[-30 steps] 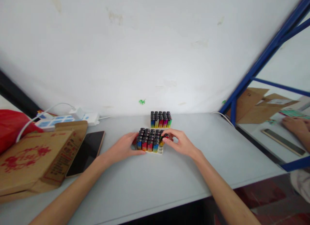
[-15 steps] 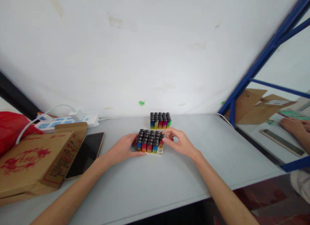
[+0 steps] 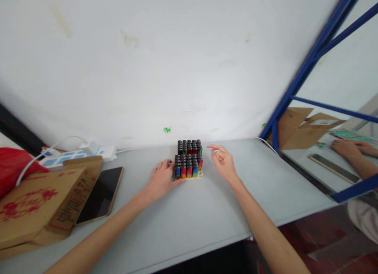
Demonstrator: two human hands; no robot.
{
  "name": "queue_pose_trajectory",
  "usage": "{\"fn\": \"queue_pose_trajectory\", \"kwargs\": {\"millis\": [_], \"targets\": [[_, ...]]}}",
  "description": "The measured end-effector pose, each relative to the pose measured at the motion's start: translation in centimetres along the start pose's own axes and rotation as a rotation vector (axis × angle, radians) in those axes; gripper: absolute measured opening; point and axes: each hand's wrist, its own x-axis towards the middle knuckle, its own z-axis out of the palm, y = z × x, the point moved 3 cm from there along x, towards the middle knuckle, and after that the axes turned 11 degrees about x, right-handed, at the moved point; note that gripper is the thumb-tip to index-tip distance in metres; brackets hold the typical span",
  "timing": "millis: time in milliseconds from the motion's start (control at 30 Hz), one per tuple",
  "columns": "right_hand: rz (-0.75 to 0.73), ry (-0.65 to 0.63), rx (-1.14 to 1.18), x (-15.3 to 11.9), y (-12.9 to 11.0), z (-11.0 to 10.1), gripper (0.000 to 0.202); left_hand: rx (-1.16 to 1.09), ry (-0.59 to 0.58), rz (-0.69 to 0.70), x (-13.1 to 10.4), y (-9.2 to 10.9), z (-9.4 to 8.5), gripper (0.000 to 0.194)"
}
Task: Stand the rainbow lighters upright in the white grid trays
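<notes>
Several lighters with black tops and multicoloured bodies stand upright in rows in a white tray [image 3: 193, 178] at the middle of the table. At its front right corner an unfilled slot shows. My left hand [image 3: 162, 175] grips the tray's left side, thumb along the front and fingers round the side. My right hand [image 3: 223, 161] is held off to the right of the tray, index finger stretched out and the others curled, with nothing visible in it. Close behind stands a second block of lighters [image 3: 189, 147], its lower part hidden by the front one.
On the left lie a dark-screened phone [image 3: 100, 195], a cardboard box [image 3: 38, 203], a power strip [image 3: 76, 156] and a red bag [image 3: 13, 167]. A blue metal frame [image 3: 307, 69] stands on the right. Beyond it are another person's hands [image 3: 351, 150], another phone [image 3: 333, 167] and an open carton [image 3: 298, 128].
My right hand has come away from the lighter at the front tray's right side and moved right. The front tray has shifted back and right, nearer the rear block. The camera view has shifted slightly.
</notes>
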Motion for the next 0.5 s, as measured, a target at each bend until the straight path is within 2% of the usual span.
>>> {"fn": "queue_pose_trajectory", "kwargs": {"millis": [100, 200, 300, 400, 500], "targets": [[0.014, 0.032, 0.041, 0.1, 1.0, 0.0, 0.04, 0.081, -0.004, -0.044, 0.6, 0.6, 0.6, 0.075], [0.133, 0.049, 0.127, 0.3, 2.8, 0.4, 0.003, 0.103, -0.005, -0.049, 1.2, 0.8, 1.5, 0.077], [0.339, 0.076, 0.273, 0.9, 5.2, 1.9, 0.048, 0.007, 0.009, -0.051, 1.7, 0.6, 2.2, 0.076], [0.5, 0.104, 0.441, 2.0, 7.4, 4.4, 0.06, -0.372, 0.106, -0.036, 2.3, 0.2, 2.1, 0.086], [0.474, 0.132, 0.519, 3.2, 8.5, 6.9, 0.063, -0.697, 0.189, 0.017, 3.6, 0.3, 1.4, 0.094]]}}
